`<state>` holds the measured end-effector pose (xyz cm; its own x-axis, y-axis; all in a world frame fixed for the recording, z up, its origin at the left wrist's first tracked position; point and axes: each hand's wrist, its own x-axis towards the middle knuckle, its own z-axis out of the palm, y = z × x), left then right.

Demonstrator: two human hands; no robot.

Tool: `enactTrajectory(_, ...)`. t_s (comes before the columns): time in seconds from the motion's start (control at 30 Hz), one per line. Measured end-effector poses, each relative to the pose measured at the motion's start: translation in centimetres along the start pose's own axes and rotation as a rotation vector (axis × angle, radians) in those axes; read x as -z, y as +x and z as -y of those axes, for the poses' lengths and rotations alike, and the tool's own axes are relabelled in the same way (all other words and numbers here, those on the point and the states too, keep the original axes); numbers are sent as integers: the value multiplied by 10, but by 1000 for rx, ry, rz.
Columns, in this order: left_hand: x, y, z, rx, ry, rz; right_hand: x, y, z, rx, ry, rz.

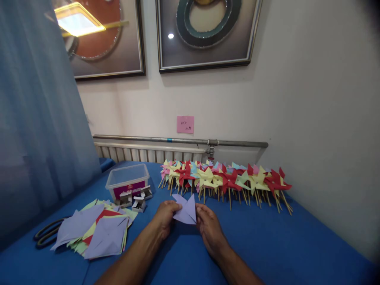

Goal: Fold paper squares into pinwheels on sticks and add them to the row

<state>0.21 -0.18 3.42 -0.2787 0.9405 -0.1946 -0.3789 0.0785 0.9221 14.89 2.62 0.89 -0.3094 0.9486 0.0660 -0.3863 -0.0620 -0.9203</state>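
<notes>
Between my two hands is a lavender paper pinwheel [185, 210], partly folded, with pointed corners standing up at its top. My left hand [166, 215] pinches its left side, thumb resting on the paper near the middle. On the right edge, the fingers of my right hand [209, 227] are closed on the same paper. Both hands hold it above the blue tabletop [267, 245]. No stick is visible on this piece.
Finished pinwheels on sticks [230, 180] lie in a long pile by the wall. To the left are a clear plastic tub [127, 174], small open boxes [139, 204], a stack of cut paper squares [107, 237] and dark-handled scissors [49, 233]. A radiator [142, 152] runs behind.
</notes>
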Motion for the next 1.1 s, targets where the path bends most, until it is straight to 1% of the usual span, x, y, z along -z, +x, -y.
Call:
enactTrajectory(0.1, 3, 0, -4, 25, -24, -25, -5, -8, 8, -29, 98, 114)
enactTrajectory(0.2, 3, 3, 0, 3, 7, -13, -9, -9, 8, 10, 108, 139)
enactTrajectory(0.37, -2, 5, 10, -84, 117, -32, -4, -1, -3, 33, 32, 63)
enactTrajectory(0.53, -7, 3, 10, -79, 157, 2, 3, 6, -11, 20, -5, 1)
enactTrajectory(0.7, -7, 2, 10, -79, 147, 11, 3, 5, -10, 12, -13, -25)
enactTrajectory(0.8, -6, 2, 12, -71, 141, 33, 3, 5, -10, 4, -21, -47)
enactTrajectory(0.9, -7, 2, 14, -73, 151, 29, 2, 5, -11, 9, -27, -75)
enactTrajectory(1.1, -8, 2, 18, -80, 148, 28, 2, 4, -13, 47, -57, -70)
